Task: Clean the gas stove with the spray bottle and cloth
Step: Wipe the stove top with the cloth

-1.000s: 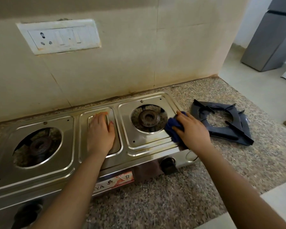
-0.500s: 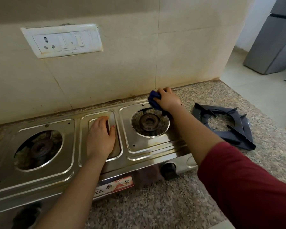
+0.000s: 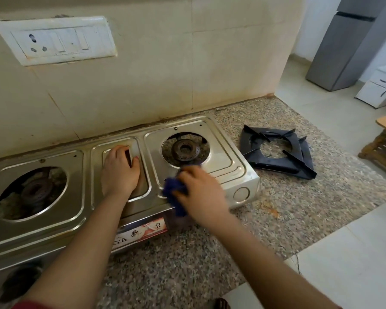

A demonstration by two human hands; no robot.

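The right hand (image 3: pixel 201 192) has swept from behind the right burner (image 3: pixel 184 150) to its front. Its curled fingers grip the blue cloth (image 3: pixel 173 189), bunched just left of them. The left hand (image 3: pixel 119 172) lies flat, fingers straight, steadying the gas stove (image 3: pixel 223 157). Judgement: this burner surround is nearly wiped. The spray bottle is not in view.

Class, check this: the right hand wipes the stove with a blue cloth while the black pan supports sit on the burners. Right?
No. The head view shows the black pan supports lying on the counter beside the stove; the rest stands.
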